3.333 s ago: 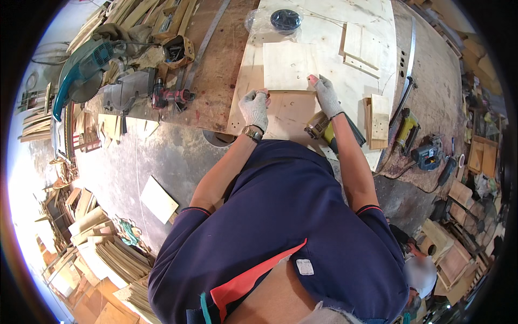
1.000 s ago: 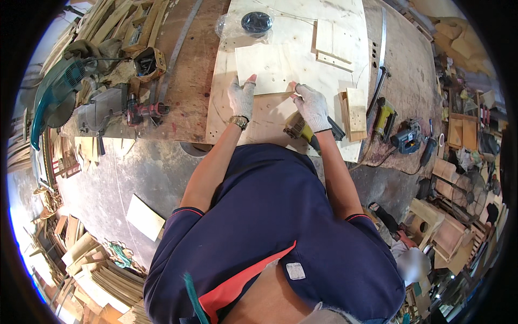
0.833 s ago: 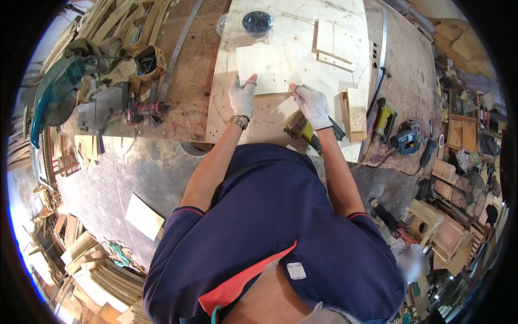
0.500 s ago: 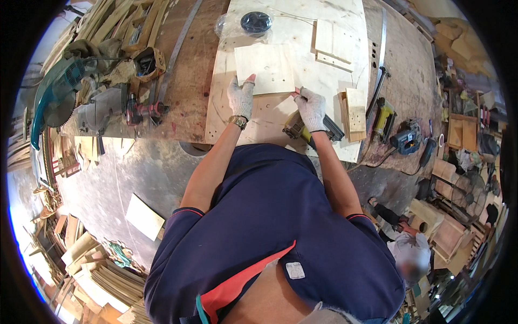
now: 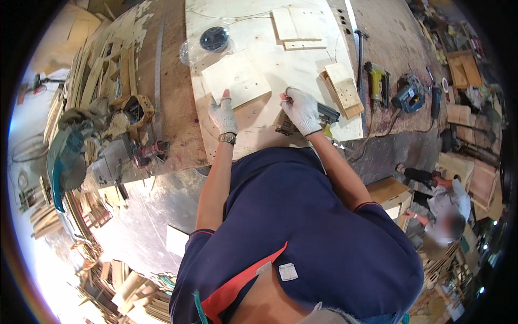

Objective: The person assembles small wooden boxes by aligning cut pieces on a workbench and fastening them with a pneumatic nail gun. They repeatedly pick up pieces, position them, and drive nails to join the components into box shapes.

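A pale square wooden board (image 5: 237, 77) with a few small holes lies at an angle on the larger plywood sheet (image 5: 253, 135). At its near left edge is my left hand (image 5: 222, 114) in a white knit glove, thumb on the top face and the other fingers partly hidden at the edge. Just off the board's right corner, my gloved right hand (image 5: 301, 110) is closed with bare fingertips pinched together; whatever they hold is too small to make out. Partly behind the right hand lies a nail gun (image 5: 327, 114) with a dark body and yellow-green parts.
Boards (image 5: 299, 27) lie at the far side, and wood pieces (image 5: 343, 89) sit to the right. A round black object in clear plastic (image 5: 214, 39), a yellow nailer (image 5: 377, 83), a blue jigsaw (image 5: 408, 96) and a miter saw (image 5: 67, 162) stand around. A person (image 5: 448, 205) works at lower right.
The view has swung, shifting the bench leftward. The square board has turned on the sheet, and my right hand, earlier at its right corner, is now a little apart from it.
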The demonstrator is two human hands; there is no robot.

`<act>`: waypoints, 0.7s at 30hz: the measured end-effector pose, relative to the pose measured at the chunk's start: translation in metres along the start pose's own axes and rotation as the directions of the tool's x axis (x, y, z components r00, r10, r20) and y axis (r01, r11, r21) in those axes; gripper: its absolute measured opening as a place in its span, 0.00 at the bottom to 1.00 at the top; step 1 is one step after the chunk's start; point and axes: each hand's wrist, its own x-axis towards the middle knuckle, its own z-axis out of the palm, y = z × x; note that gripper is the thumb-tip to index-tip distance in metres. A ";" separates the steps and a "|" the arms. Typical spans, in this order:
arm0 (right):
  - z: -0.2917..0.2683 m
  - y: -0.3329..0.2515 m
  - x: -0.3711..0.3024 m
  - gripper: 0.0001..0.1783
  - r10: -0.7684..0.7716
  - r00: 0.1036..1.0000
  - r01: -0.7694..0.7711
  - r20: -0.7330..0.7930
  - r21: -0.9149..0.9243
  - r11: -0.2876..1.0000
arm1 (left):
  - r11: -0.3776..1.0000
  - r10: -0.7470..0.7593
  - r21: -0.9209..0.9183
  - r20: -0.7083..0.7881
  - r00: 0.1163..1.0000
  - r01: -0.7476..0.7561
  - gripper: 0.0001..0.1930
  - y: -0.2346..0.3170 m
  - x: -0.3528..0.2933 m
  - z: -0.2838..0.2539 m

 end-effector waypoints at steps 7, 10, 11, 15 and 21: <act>-0.059 0.020 -0.058 0.17 0.297 0.930 -0.313 0.216 0.040 0.949 | 1.000 0.016 0.007 0.006 1.000 -0.016 0.22 0.004 -0.002 0.002; -0.062 0.028 -0.081 0.30 0.278 0.892 -0.261 0.356 -0.096 0.961 | 1.000 -0.012 0.013 0.023 1.000 0.011 0.23 0.004 0.000 0.002; -0.059 0.031 -0.085 0.32 0.258 0.884 -0.232 0.390 -0.114 0.966 | 1.000 -0.024 0.020 0.013 1.000 0.024 0.23 0.004 0.000 0.002; -0.040 0.040 -0.091 0.38 0.128 0.922 -0.093 0.364 -0.112 0.989 | 1.000 -0.026 0.016 0.013 1.000 0.025 0.24 0.000 0.001 0.002; -0.047 0.028 -0.067 0.42 0.223 0.853 -0.205 0.472 -0.090 0.975 | 0.999 -0.027 -0.033 0.016 1.000 0.028 0.24 -0.004 0.004 -0.001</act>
